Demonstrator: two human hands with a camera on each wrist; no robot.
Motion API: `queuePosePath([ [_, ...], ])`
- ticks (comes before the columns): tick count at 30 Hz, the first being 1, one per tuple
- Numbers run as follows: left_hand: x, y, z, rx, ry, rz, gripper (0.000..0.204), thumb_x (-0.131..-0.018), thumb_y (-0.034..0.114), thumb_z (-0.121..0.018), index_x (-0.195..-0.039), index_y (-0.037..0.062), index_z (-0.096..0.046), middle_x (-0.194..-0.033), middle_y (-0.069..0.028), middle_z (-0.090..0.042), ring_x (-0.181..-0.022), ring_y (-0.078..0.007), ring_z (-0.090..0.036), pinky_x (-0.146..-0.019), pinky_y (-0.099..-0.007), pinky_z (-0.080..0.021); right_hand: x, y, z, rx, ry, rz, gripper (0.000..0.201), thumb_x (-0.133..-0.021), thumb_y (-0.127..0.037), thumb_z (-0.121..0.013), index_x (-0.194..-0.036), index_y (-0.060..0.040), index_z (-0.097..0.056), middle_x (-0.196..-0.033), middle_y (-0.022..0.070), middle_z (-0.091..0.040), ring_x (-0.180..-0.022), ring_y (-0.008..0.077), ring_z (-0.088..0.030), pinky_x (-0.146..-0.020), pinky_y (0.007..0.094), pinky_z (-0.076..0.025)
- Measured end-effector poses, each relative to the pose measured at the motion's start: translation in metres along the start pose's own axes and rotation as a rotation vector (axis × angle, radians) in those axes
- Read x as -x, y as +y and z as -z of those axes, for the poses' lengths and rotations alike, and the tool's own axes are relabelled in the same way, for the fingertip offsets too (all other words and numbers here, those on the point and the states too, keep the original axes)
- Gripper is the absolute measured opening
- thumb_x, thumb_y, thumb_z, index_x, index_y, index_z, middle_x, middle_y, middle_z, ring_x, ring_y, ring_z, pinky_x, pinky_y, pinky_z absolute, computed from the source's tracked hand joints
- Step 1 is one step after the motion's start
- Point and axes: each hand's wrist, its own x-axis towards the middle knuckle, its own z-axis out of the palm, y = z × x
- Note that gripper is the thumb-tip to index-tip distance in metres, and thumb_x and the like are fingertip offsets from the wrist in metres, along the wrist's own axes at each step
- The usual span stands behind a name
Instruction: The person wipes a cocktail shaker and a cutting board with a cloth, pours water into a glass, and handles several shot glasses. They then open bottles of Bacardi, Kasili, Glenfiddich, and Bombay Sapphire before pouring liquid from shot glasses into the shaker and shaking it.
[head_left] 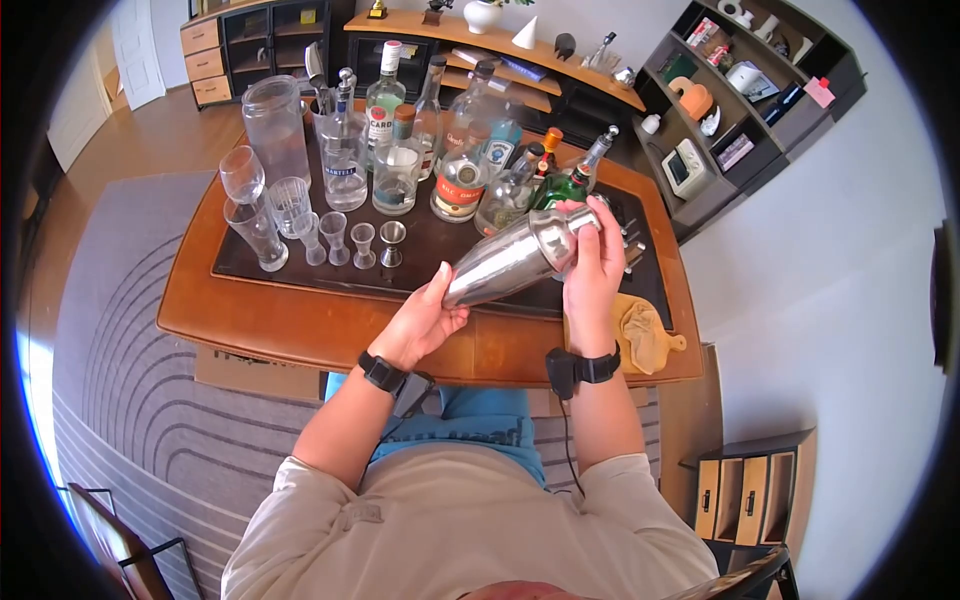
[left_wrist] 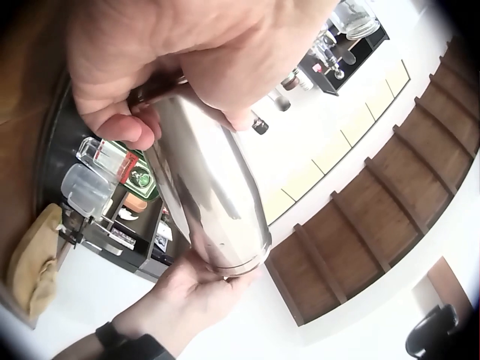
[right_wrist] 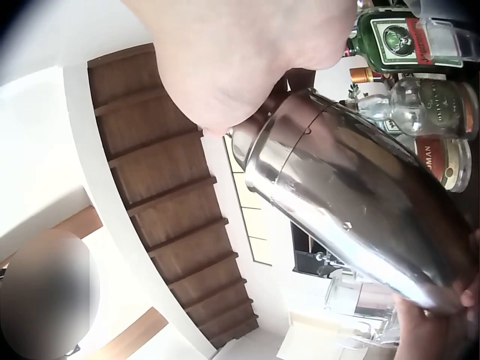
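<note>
A silver cocktail shaker (head_left: 508, 262) is held tilted above the near side of the table, its capped end up and to the right. My left hand (head_left: 425, 322) grips the shaker's broad base, thumb along the upper side. At the other end, my right hand (head_left: 592, 262) grips the cap and shoulder. The left wrist view shows the shaker's shiny body (left_wrist: 206, 180) running from the left hand (left_wrist: 217, 45) to the right hand (left_wrist: 196, 296). In the right wrist view the right palm (right_wrist: 247, 60) covers much of the cap, while left fingers (right_wrist: 424, 330) touch the base.
Several bottles crowd behind the shaker, among them a green bottle (head_left: 565, 188) and an orange-labelled bottle (head_left: 460, 190). Left of them stand a jigger (head_left: 392, 245), small glasses, a beer glass (head_left: 258, 235) and a large jar (head_left: 275, 130). A cloth (head_left: 645, 335) lies on a wooden board (head_left: 677, 343) at right.
</note>
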Motion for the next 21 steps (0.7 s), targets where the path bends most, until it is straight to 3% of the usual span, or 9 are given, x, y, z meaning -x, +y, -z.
queuePosePath([
  [2, 0.003, -0.003, -0.001, 0.001, -0.025, 0.027, 0.049, -0.107, 0.056, -0.060, -0.127, 0.0113, -0.064, -0.108, -0.0023, -0.064, -0.083, -0.0142, -0.055, -0.077, -0.0282, -0.053, 0.003, -0.011, -0.005, -0.063, 0.057, -0.033, 0.033, -0.112, -0.012, -0.055, -0.144, -0.0030, -0.058, -0.129, 0.0120, -0.071, -0.111, 0.0131, -0.066, -0.092, 0.0267, -0.055],
  [11, 0.008, -0.004, -0.004, 0.024, -0.017, -0.019, 0.052, -0.107, 0.055, -0.061, -0.132, 0.0098, -0.062, -0.113, -0.0020, -0.064, -0.086, -0.0140, -0.055, -0.078, -0.0283, -0.054, 0.003, -0.016, 0.010, 0.025, -0.060, -0.055, 0.037, -0.108, -0.009, -0.061, -0.144, 0.0006, -0.059, -0.134, 0.0164, -0.071, -0.113, 0.0151, -0.067, -0.095, 0.0283, -0.055],
  [16, 0.009, -0.007, 0.001, -0.084, -0.021, -0.189, 0.048, -0.109, 0.049, -0.060, -0.134, 0.0078, -0.061, -0.117, -0.0032, -0.065, -0.089, -0.0137, -0.056, -0.080, -0.0293, -0.054, 0.005, -0.012, 0.006, -0.035, -0.003, -0.081, 0.040, -0.106, -0.008, -0.065, -0.145, 0.0030, -0.060, -0.137, 0.0176, -0.070, -0.114, 0.0165, -0.068, -0.099, 0.0301, -0.055],
  [21, 0.013, -0.014, -0.002, -0.093, -0.020, -0.255, 0.047, -0.111, 0.048, -0.058, -0.134, 0.0073, -0.061, -0.116, -0.0036, -0.066, -0.090, -0.0142, -0.058, -0.081, -0.0306, -0.054, 0.007, -0.023, -0.001, -0.043, -0.014, -0.066, 0.046, -0.104, -0.009, -0.068, -0.148, -0.0002, -0.057, -0.138, 0.0164, -0.067, -0.116, 0.0184, -0.067, -0.102, 0.0318, -0.054],
])
